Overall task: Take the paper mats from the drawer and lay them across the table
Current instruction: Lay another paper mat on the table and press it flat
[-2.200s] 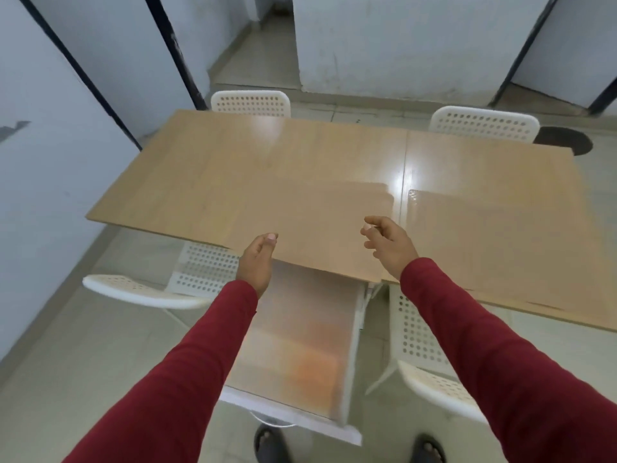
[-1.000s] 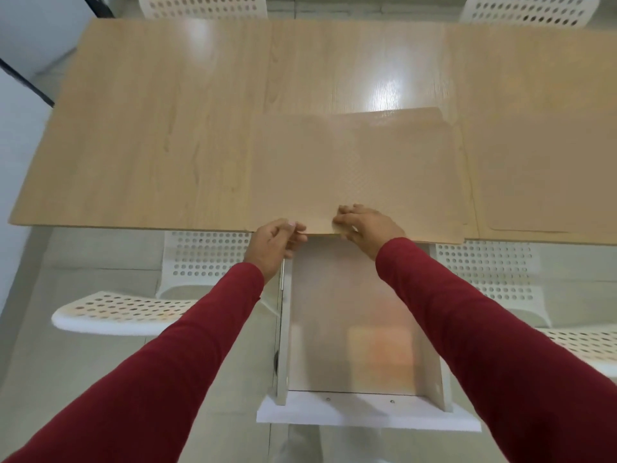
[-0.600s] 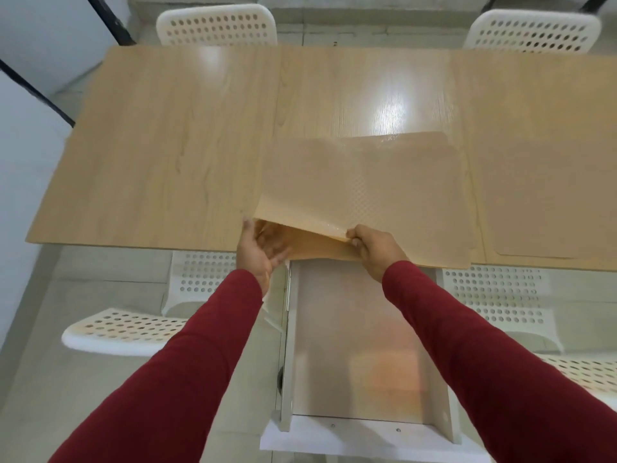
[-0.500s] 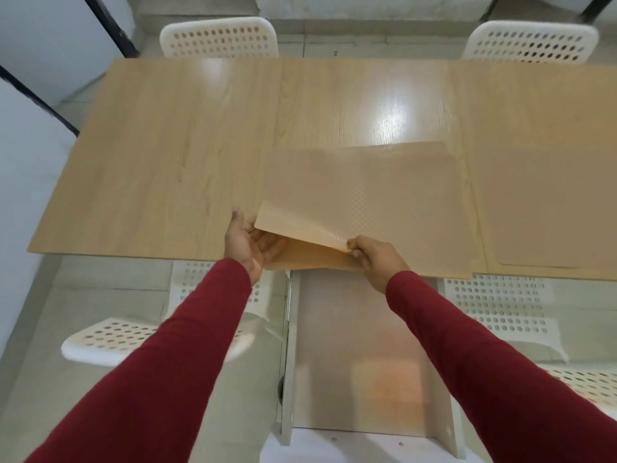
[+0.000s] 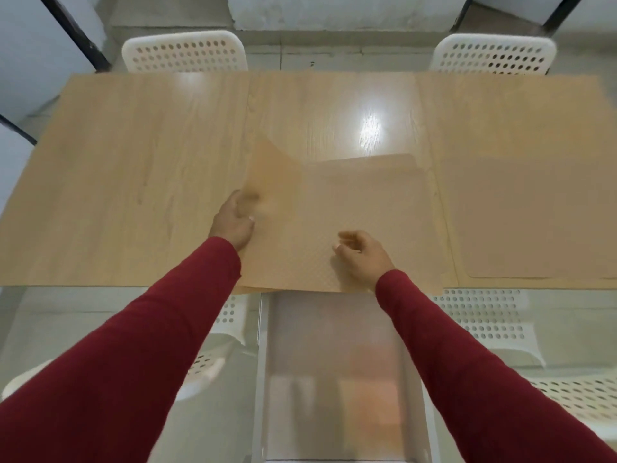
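Observation:
A stack of tan paper mats lies on the wooden table, overhanging its near edge at the middle. My left hand grips the left side of the top paper mat, which curls up off the stack and is blurred. My right hand rests over the stack's near part with fingers loosely curled and nothing in them. Another single paper mat lies flat on the table's right part. The open drawer sticks out under the near edge between my arms; no mats show inside it.
Two white perforated chairs stand at the far side, the far left chair and the far right chair. More white chairs are tucked at the near side, the near left chair and the near right chair. White walls with black frames surround the room.
The top mat's left side has been peeled higher by my left hand. My right hand has let go of the mat's edge and now sits on the stack. The view has tilted up.

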